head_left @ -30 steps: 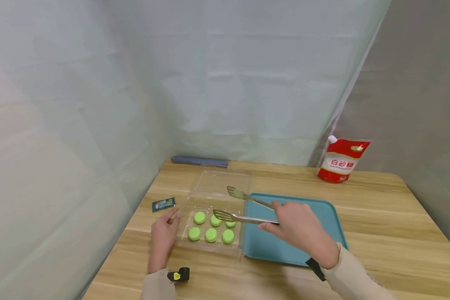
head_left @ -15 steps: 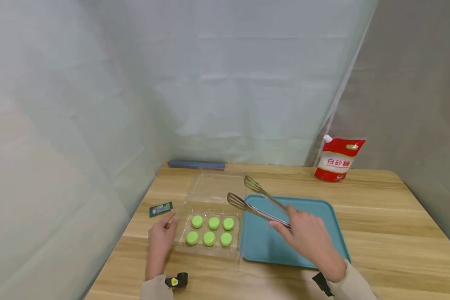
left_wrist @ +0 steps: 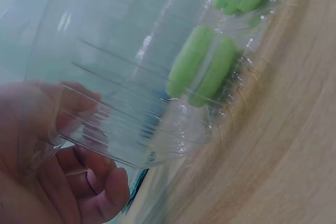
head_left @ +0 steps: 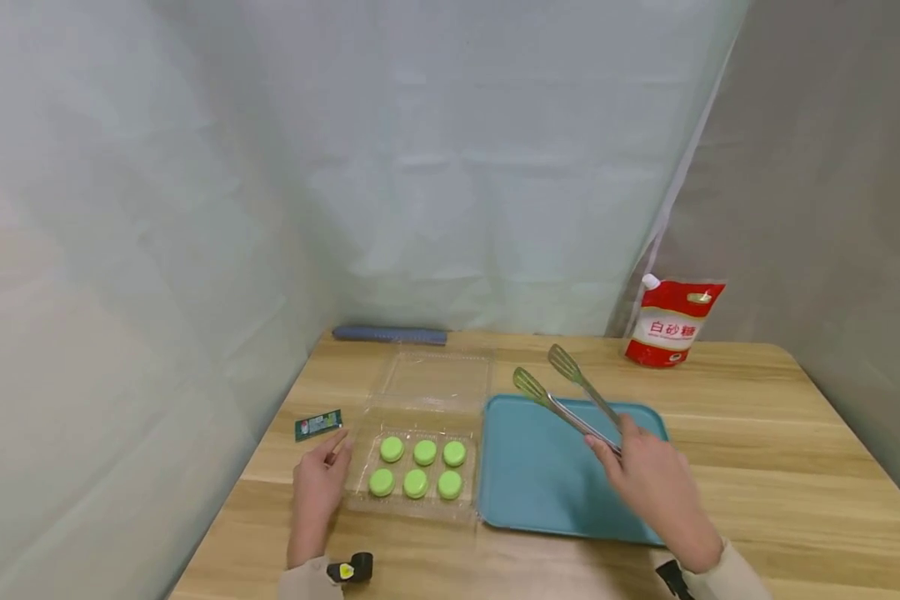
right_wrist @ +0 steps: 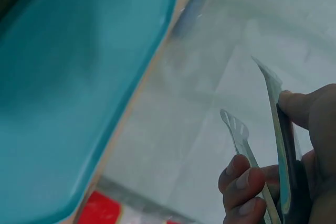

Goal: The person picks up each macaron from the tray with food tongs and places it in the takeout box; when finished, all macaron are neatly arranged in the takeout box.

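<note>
My right hand (head_left: 656, 479) grips metal tongs (head_left: 585, 429) by their arms, held above the blue tray (head_left: 532, 492). The slotted ends stand apart with nothing between them, also in the right wrist view. My left hand (head_left: 321, 477) pinches the left edge of a clear plastic box (head_left: 423, 508), thumb and curled fingers at its wall in the left wrist view. Inside the box, green macarons (head_left: 416, 483) lie in two rows; two of them show close up from the side in the left wrist view. The clear lid (head_left: 438, 379) is folded back behind the box.
A small dark green packet (head_left: 318, 425) lies beyond my left hand. At the back left edge lies a blue-grey rod-like thing (head_left: 390, 335). A red and white sugar pouch (head_left: 672, 325) stands at the back right. Cloth sheets (head_left: 450, 167) hang behind the wooden table (head_left: 757, 450).
My right hand has carried the tongs rightward, from over the macarons to over the tray. The left hand stays at the box's edge. The view has shifted slightly.
</note>
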The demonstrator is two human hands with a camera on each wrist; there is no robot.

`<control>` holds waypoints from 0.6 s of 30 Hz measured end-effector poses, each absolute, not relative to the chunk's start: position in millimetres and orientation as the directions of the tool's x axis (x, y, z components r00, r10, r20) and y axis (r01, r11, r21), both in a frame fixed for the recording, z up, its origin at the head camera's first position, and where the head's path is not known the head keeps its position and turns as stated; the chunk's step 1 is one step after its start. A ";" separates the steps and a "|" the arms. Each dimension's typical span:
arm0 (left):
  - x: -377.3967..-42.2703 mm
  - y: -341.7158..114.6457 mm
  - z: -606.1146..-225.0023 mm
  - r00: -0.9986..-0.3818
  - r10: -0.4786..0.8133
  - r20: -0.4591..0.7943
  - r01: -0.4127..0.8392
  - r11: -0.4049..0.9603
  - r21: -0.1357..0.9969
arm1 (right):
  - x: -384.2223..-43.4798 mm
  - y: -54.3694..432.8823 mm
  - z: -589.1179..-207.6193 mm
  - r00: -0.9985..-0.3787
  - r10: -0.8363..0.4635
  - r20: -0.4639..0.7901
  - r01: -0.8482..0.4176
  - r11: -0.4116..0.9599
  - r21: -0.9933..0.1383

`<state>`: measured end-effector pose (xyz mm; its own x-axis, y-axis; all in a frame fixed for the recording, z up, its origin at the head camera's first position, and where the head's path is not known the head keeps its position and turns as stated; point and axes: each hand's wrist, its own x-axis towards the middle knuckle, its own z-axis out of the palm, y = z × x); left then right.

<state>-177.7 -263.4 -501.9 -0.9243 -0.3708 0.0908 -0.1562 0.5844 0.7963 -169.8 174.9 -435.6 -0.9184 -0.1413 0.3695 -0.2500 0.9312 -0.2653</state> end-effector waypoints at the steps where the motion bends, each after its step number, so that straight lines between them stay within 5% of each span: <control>1: -178.2 -264.0 -502.1 -0.924 -0.371 0.089 -0.158 0.584 0.796 | -170.3 178.8 -438.0 -0.920 -0.129 0.369 -0.239 0.932 -0.271; 18: -176.7 -265.4 -502.2 -0.933 -0.350 0.080 -0.150 0.583 0.799 | -163.2 250.9 -458.3 -0.969 0.043 0.242 -0.044 0.938 -0.343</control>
<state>-176.7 -265.4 -502.2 -0.9333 -0.3501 0.0798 -0.1502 0.5825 0.7988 -163.2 250.9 -458.3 -0.9694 0.0433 0.2417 -0.0436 0.9384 -0.3429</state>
